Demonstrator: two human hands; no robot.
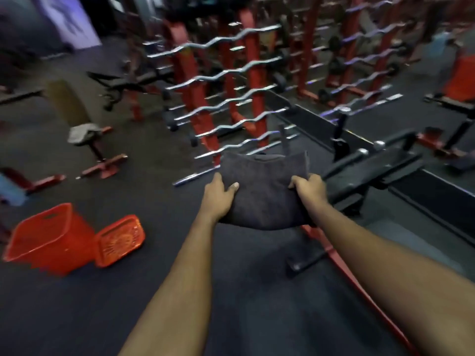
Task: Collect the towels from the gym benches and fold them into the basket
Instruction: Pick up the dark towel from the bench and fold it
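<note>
No text, brand, number or sign is legible anywhere in the head view. The pale panel (74,19) on the far wall at upper left shows only a blurred dark shape, and the dark tag (340,147) hanging on the black frame is too blurred to read. The orange basket lid (119,240) bears a moulded grid pattern without readable characters

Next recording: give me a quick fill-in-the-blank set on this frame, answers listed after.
1. The dark towel, gripped by the left hand and right hand, is already ____ into a compact pad.
2. The orange basket stands on the ____.
3. A lighter grey towel lies on a bench to the person's ____.
Missing: folded; floor; left.
</note>
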